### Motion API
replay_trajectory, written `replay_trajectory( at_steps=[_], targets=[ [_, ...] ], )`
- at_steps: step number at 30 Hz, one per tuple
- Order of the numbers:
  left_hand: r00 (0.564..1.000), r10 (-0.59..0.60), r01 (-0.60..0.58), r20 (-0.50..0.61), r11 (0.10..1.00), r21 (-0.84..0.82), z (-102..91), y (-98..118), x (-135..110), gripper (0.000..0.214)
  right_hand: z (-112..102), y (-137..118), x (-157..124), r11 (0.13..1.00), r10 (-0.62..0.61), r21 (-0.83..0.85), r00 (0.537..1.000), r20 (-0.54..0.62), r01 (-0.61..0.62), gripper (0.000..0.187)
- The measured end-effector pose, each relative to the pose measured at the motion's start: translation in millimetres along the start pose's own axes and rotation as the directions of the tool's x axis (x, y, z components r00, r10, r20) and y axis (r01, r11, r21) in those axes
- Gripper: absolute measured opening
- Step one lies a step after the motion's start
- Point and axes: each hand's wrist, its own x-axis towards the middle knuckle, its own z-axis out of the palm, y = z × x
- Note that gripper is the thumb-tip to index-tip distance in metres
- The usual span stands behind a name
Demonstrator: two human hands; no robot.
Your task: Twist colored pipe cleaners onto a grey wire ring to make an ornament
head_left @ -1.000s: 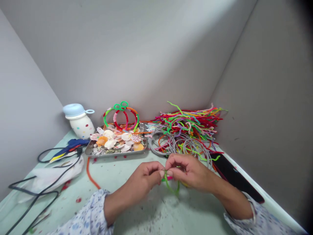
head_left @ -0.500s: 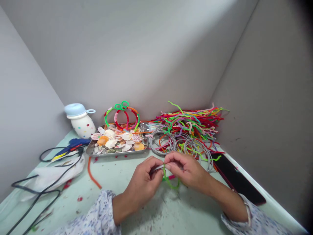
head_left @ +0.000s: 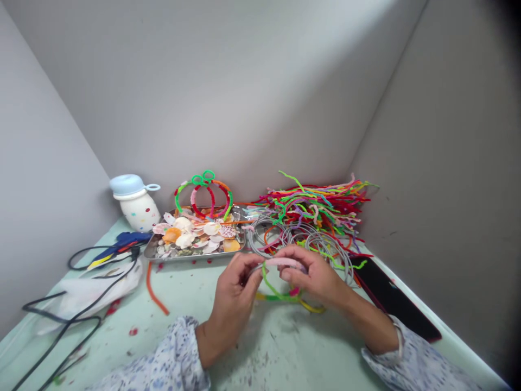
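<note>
My left hand [head_left: 234, 293] and my right hand [head_left: 315, 277] meet over the middle of the table, both pinched on one small wire ring [head_left: 280, 282]. The ring is wrapped in pipe cleaner, pink along its top and green, yellow and pink round its lower curve. Just behind my hands lies a pile of bare grey wire rings [head_left: 301, 239], and behind that a heap of coloured pipe cleaners [head_left: 317, 203].
A metal tray of seashells [head_left: 195, 241] sits at centre left with a pipe-cleaner pumpkin shape [head_left: 202, 195] behind it. Further left are a white pot with a blue lid [head_left: 136, 203], a blue glue gun [head_left: 116, 247] with black cable and a plastic bag [head_left: 87, 290]. An orange pipe cleaner [head_left: 154, 290] lies loose. A dark phone [head_left: 393, 298] lies at right.
My hands have lifted and turned the ring, so its pink-wrapped top and whole loop now show. Both hands shifted slightly away from me.
</note>
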Motion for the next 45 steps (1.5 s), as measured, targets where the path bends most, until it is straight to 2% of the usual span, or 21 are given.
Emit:
replay_trajectory(
  at_steps=[5,7,10,13,16,19,25,28,29,31,33,37,41,45],
  targets=[
    [0.991,-0.12,0.106,-0.064,0.976,-0.188,6.7,0,8,0.013,-10,18,3,0.983,-0.032,0.183,0.999,0.039,0.024,0.032],
    [0.984,-0.153,0.132,-0.092,0.97,-0.205,6.5,-3,9,0.016,-11,26,3,0.985,-0.019,0.173,0.999,0.036,0.012,0.027],
    [0.97,-0.197,0.164,-0.144,0.963,-0.215,2.0,-10,11,0.019,-9,35,2,0.991,-0.095,0.093,0.995,0.012,0.094,0.032],
    [0.96,-0.222,0.179,-0.168,0.955,-0.236,-3.9,-16,13,0.021,-5,39,0,0.985,-0.167,0.027,0.98,-0.106,0.171,0.034],
    [0.956,-0.256,0.216,-0.144,0.946,-0.243,-6.8,-19,14,0.022,-2,42,-1,0.984,-0.156,0.035,0.948,-0.278,0.172,0.031],
    [0.954,-0.274,0.239,-0.125,0.941,-0.241,-6.4,-19,13,0.022,-1,48,-2,0.983,-0.119,0.096,0.941,-0.317,0.156,0.035],
    [0.94,-0.306,0.259,-0.149,0.927,-0.27,-6.4,-24,18,0.024,1,60,-9,0.981,-0.127,0.115,0.967,-0.222,0.155,0.043],
    [0.933,-0.324,0.274,-0.155,0.922,-0.274,-8.0,-27,21,0.028,1,58,-12,0.983,-0.075,0.15,0.98,-0.182,0.103,0.043],
    [0.934,-0.323,0.276,-0.153,0.923,-0.267,-8.3,-27,22,0.028,0,55,-12,0.979,-0.042,0.191,0.988,-0.151,0.071,0.042],
    [0.935,-0.321,0.28,-0.149,0.929,-0.242,-8.1,-27,22,0.027,-1,49,-9,0.939,0.066,0.338,0.998,-0.015,-0.057,0.045],
    [0.936,-0.32,0.287,-0.144,0.935,-0.209,-6.8,-27,20,0.025,-2,44,-4,0.889,0.094,0.439,0.99,0.104,-0.131,0.048],
    [0.961,-0.266,0.252,-0.077,0.956,-0.149,-2.3,-26,15,0.021,-1,39,2,0.895,0.075,0.444,0.995,-0.059,-0.041,0.039],
    [0.997,-0.074,0.075,0.009,0.997,-0.011,1.9,-24,7,0.013,8,33,1,0.907,0.103,0.414,0.994,-0.037,-0.079,0.04],
    [0.991,0.111,-0.117,0.071,0.989,0.087,3.8,-21,3,0.015,17,26,-1,0.954,0.129,0.275,0.991,-0.031,-0.116,0.033]
  ],
)
